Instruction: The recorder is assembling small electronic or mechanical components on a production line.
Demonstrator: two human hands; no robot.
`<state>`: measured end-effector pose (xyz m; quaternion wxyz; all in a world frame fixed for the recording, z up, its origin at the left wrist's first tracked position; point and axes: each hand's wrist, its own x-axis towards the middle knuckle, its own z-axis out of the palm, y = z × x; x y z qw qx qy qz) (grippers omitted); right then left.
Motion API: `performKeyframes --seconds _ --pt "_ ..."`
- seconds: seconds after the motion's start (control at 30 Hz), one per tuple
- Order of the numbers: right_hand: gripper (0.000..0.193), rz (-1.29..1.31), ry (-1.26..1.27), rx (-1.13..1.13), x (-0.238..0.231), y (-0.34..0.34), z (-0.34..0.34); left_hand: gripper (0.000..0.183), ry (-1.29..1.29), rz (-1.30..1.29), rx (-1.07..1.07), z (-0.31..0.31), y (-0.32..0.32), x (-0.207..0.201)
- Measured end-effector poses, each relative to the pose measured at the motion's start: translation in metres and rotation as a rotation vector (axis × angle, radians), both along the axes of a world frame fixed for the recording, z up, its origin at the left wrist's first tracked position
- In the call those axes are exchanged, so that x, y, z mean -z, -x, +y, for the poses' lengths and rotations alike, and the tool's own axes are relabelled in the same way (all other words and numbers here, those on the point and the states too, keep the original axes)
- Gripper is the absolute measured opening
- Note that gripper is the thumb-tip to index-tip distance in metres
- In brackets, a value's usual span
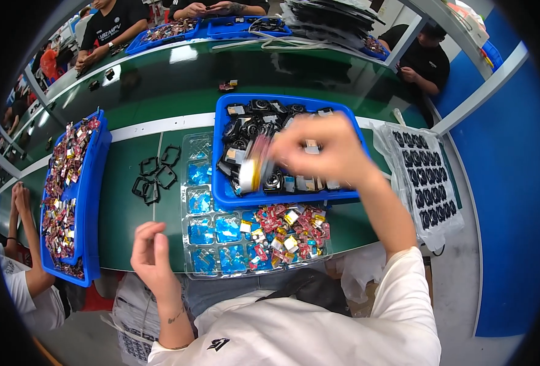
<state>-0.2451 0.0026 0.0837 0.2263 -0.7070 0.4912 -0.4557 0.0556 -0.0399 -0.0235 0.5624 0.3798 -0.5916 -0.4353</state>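
Note:
My right hand (pixel 318 146) is raised over a blue bin (pixel 219 177) of black plastic parts, its fingers pinched on a small circuit board with a battery (pixel 251 174). Motion blurs that piece; white, yellow and reddish parts show on it. My left hand (pixel 151 247) hovers at the table's near edge with its fingers apart, holding nothing. Between my hands, a clear compartment tray (pixel 187 247) holds blue film pieces. A heap of red circuit boards with white and yellow batteries (pixel 291 235) lies at its right. Several black frames (pixel 157 174) lie beyond my left hand.
On the left stands a long blue bin (pixel 104 146) full of red boards. A tray of black round parts (pixel 427 177) sits at right. A green conveyor belt (pixel 178 73) runs across behind, with metal posts (pixel 483 91). Co-workers sit across and at far left.

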Motion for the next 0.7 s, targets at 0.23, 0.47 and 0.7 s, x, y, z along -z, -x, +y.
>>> performKeyframes --seconds 0.23,0.47,0.7 --pt "0.019 -0.044 -0.047 0.872 0.057 0.193 -0.067 0.006 0.273 -0.202 -0.292 -0.001 0.004 0.035" --pt "0.016 -0.063 -0.275 0.997 0.129 0.275 -0.077 0.005 0.370 -0.383 -0.275 -0.001 0.008 0.027" --pt "0.024 0.440 -0.393 0.807 0.101 0.267 -0.063 0.019 0.339 -0.339 -0.156 -0.006 0.013 0.024"
